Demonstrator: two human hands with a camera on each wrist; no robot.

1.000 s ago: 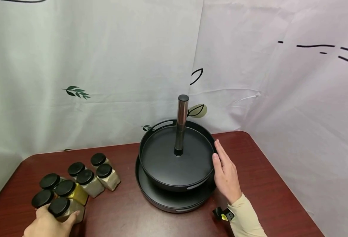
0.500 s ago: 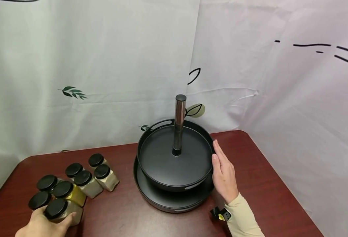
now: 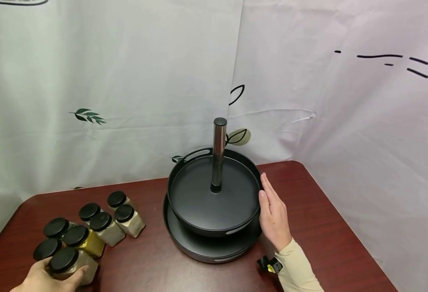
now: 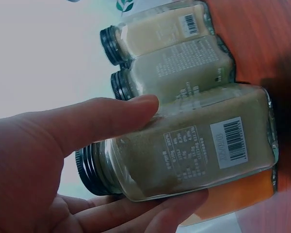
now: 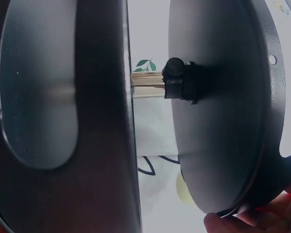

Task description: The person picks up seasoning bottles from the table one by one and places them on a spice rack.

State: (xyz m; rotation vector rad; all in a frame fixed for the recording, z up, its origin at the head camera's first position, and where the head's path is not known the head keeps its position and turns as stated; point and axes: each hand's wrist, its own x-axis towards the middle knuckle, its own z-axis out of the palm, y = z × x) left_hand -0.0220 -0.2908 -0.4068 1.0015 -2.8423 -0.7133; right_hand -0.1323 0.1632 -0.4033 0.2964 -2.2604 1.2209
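Note:
My left hand [image 3: 50, 278] grips a spice jar [image 4: 194, 150] with a black lid, thumb on one side and fingers on the other. The jar's powder looks greenish-brown in the left wrist view, and a barcode label shows. Beside it stand several more jars, including a yellow-filled one [image 3: 94, 244]. A two-tier black round rack has an upper tray [image 3: 214, 211] on a metal post [image 3: 218, 156] above a wider lower tray [image 3: 214, 248]. My right hand [image 3: 275, 221] touches the upper tray's right side with straight fingers; its fingertips also show at that rim in the right wrist view.
The rack and jars stand on a reddish-brown table [image 3: 137, 267], with pale printed cloth [image 3: 144, 81] hanging behind and at the right. A small black-and-yellow device [image 3: 270, 264] sits at the right wrist. Jars crowd close around the left hand.
The head view has shifted slightly, so the whole scene slides left. The held jar and left hand have moved a little further left and nearer the person. The right hand keeps its place on the rack.

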